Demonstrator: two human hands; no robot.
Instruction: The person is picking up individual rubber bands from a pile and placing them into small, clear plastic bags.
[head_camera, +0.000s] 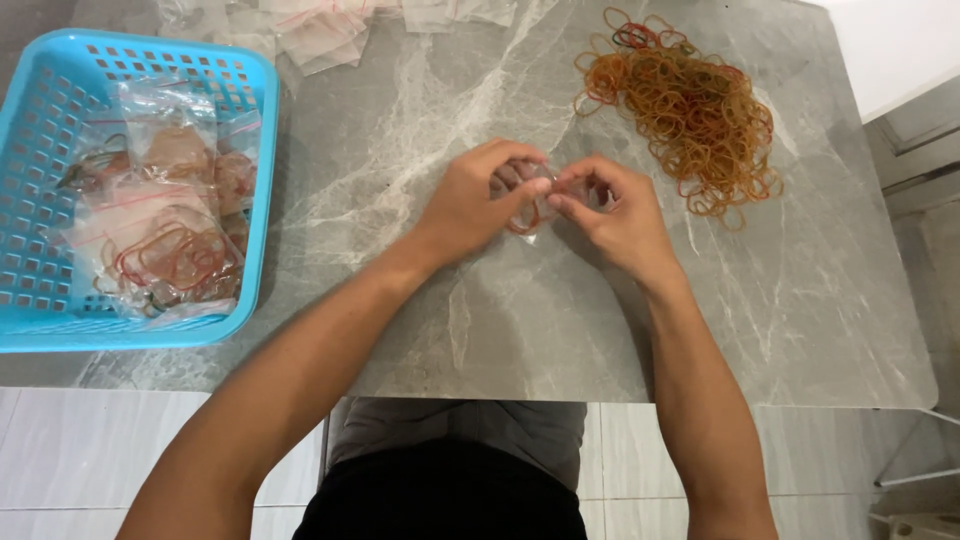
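My left hand (478, 200) and my right hand (612, 212) meet over the middle of the grey marble table (560, 320). Together they pinch a small clear plastic bag (532, 212) with a few rubber bands inside, mostly hidden by my fingers. A loose heap of orange and brown rubber bands (690, 110) lies just beyond my right hand, at the far right of the table.
A light blue plastic basket (40, 120) at the left holds several clear bags filled with rubber bands (165, 240). Empty clear bags (320, 35) lie along the far edge. The table's near edge runs above my lap; white floor tiles show below.
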